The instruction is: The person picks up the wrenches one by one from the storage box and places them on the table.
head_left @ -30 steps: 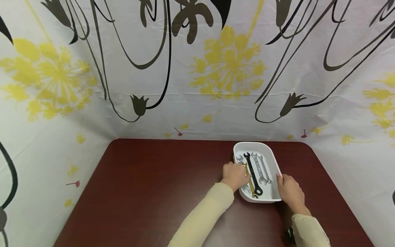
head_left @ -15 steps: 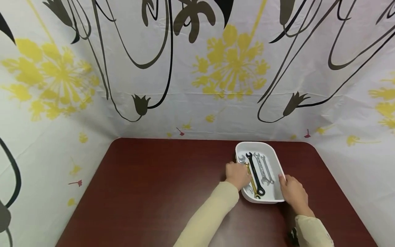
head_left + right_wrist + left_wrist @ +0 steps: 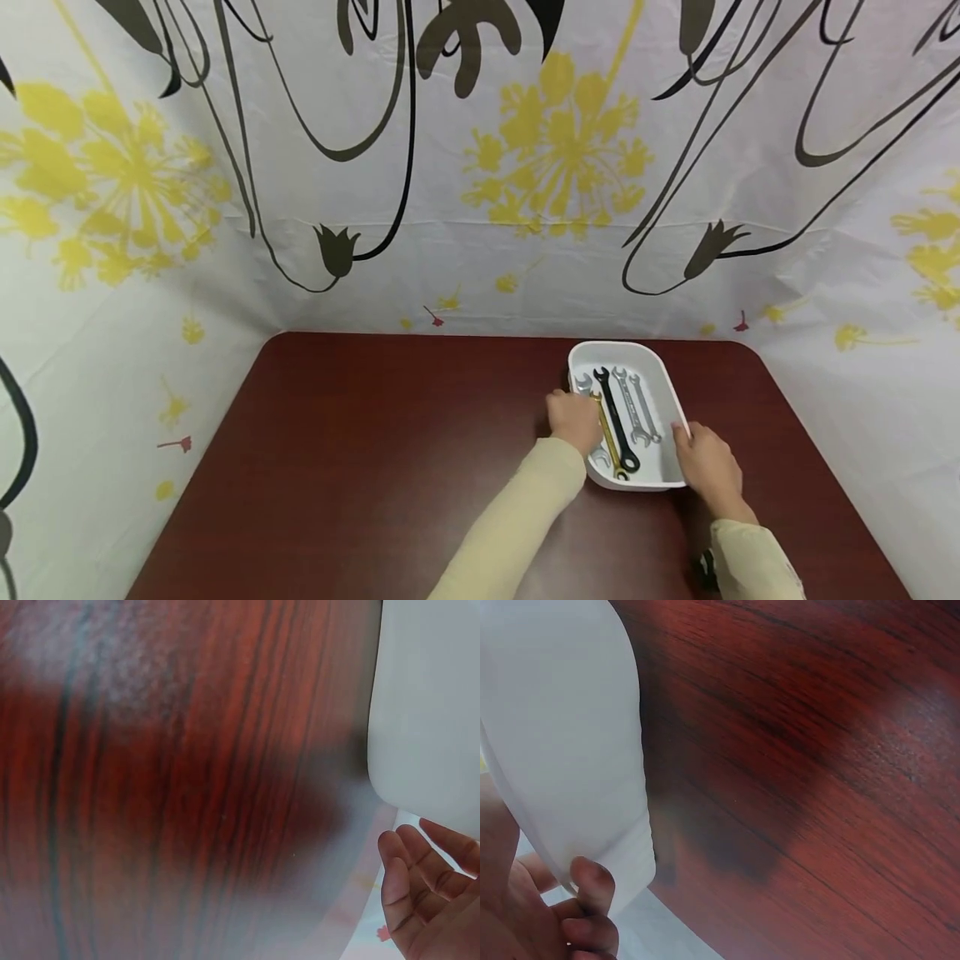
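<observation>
A white rectangular tray (image 3: 662, 468) with rounded corners sits at the back right of the table. Inside it lie several wrenches: a black wrench (image 3: 618, 425), a gold wrench (image 3: 609, 442), and silver ones, including a slim silver wrench (image 3: 645, 408) on the right. My left hand (image 3: 574, 419) grips the tray's left wall and covers part of a silver wrench (image 3: 602, 457). In the left wrist view, its fingers curl at the edge of the tray wall (image 3: 570, 712). My right hand (image 3: 708, 467) holds the right rim, fingers outside; the right wrist view shows these fingers (image 3: 397, 892) bent beside the tray.
The dark red wood-grain table (image 3: 390, 442) extends to the left and front of the tray. Its back edge meets a white cloth (image 3: 480, 275) printed with yellow and grey flowers. A small black object (image 3: 707, 570) shows beside the right sleeve.
My left hand has shifted slightly; its thumb, seen over the tray's inside before, now shows less. The right hand keeps its hold, and the tray and wrenches look unmoved.
</observation>
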The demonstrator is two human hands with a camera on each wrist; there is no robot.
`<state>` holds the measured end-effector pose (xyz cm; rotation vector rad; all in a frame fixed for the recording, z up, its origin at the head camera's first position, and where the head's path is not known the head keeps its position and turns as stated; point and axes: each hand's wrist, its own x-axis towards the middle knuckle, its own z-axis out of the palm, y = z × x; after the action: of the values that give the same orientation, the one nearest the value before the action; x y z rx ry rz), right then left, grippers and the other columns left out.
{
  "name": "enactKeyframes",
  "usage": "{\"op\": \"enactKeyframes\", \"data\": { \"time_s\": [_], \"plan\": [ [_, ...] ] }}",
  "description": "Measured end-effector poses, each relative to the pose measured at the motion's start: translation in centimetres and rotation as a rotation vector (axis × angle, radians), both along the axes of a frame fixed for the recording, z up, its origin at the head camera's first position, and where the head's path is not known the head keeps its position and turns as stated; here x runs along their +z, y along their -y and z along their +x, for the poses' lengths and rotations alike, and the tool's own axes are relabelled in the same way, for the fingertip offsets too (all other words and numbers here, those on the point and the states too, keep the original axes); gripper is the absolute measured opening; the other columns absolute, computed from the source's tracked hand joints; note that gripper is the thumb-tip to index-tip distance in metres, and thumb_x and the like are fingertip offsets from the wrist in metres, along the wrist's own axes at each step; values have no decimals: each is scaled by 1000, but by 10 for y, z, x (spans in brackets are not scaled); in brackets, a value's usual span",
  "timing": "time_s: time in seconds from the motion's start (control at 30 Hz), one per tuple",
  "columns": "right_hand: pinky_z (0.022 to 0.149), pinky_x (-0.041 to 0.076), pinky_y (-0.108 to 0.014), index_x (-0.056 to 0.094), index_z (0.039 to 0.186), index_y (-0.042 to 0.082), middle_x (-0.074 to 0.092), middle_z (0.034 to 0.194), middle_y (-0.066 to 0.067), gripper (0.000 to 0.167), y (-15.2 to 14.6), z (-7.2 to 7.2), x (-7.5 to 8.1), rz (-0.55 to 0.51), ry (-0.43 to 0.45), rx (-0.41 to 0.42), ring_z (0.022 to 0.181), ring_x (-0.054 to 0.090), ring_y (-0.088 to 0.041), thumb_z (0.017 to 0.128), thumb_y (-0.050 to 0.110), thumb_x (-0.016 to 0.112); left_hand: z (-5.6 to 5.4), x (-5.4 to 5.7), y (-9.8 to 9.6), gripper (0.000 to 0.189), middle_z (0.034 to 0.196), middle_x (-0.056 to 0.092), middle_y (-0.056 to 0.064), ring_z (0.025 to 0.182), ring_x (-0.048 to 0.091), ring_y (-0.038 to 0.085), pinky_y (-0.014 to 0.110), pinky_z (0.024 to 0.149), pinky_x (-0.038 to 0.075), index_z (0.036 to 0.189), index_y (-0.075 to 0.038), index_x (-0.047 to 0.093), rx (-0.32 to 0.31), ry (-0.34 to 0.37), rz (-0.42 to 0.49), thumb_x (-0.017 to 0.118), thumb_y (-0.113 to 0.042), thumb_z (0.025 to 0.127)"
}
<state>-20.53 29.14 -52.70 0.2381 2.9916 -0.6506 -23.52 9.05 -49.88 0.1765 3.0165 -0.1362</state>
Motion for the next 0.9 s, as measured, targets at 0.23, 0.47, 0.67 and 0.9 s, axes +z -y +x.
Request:
{"op": "enactKeyframes", "data": {
  "time_s": [0.23, 0.47, 0.67, 0.9],
  "plan": [
    [73, 44, -61, 54, 122, -5, 54, 122, -35, 60, 0, 1, 0, -1, -10, -2, 103, 55, -54, 103, 44, 26, -2, -2, -2, 23, 107, 68, -7, 105, 54, 16, 34, 88, 41, 92, -31, 72, 52, 40, -3, 61, -50, 87],
    [72, 44, -60, 55, 120, -6, 54, 121, -36, 55, 1, 4, 0, -6, -27, -9, 101, 55, -55, 103, 39, 28, -3, -8, -8, 26, 112, 59, -5, 102, 42, 16, 35, 91, 34, 79, -29, 66, 73, 34, -72, 59, -52, 87],
    [71, 44, -60, 57, 118, -4, 55, 120, -35, 54, 0, 4, 0, -12, -36, -17, 101, 55, -56, 103, 40, 28, -4, -7, -13, 20, 120, 52, -4, 105, 37, 16, 34, 94, 30, 92, -35, 66, 85, 56, -128, 55, -52, 91],
    [67, 43, -58, 61, 107, -1, 57, 116, -34, 53, 2, 3, -1, -23, -61, -29, 96, 57, -54, 103, 40, 28, -6, -9, -15, 19, 119, 53, -5, 103, 36, 15, 33, 91, 30, 98, -36, 67, 104, 68, -143, 55, -49, 92]
  ]
}}
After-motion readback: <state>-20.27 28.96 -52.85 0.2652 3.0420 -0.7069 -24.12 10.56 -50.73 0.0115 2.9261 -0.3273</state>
